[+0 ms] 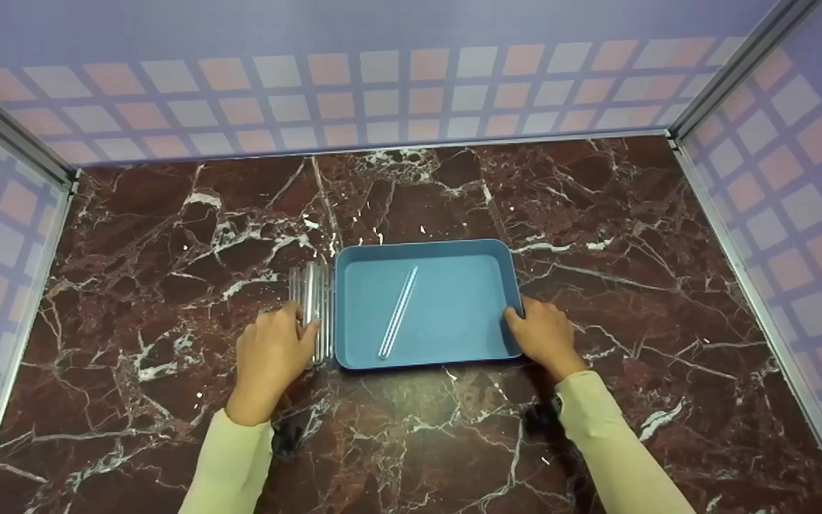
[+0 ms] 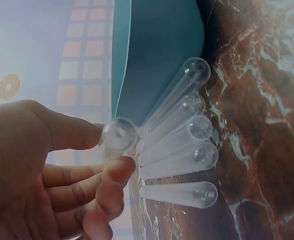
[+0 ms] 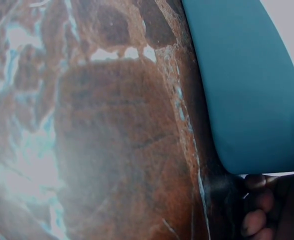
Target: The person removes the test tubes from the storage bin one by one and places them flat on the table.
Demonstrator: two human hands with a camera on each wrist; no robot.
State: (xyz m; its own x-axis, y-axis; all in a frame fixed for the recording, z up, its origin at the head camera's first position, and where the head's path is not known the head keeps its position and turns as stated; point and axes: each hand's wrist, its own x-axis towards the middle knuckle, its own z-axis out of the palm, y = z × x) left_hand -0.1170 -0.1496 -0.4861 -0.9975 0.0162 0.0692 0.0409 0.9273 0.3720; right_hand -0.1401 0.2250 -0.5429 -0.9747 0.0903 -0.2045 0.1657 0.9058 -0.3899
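Observation:
My left hand pinches a clear test tube between thumb and fingers, raised above several more test tubes lying side by side on the table. Those tubes sit just left of a blue rectangular tray. One test tube lies slanted inside the tray, left of its middle. At the tray's right side, my right hand grips the rim, thumb over the inside of the wall and fingers outside. In the right wrist view, the curled fingers show beneath the tray's corner, partly in shadow.
The table is dark red marble with white veins. Walls with a pink and white check pattern enclose it at the back and both sides, with metal posts at the corners.

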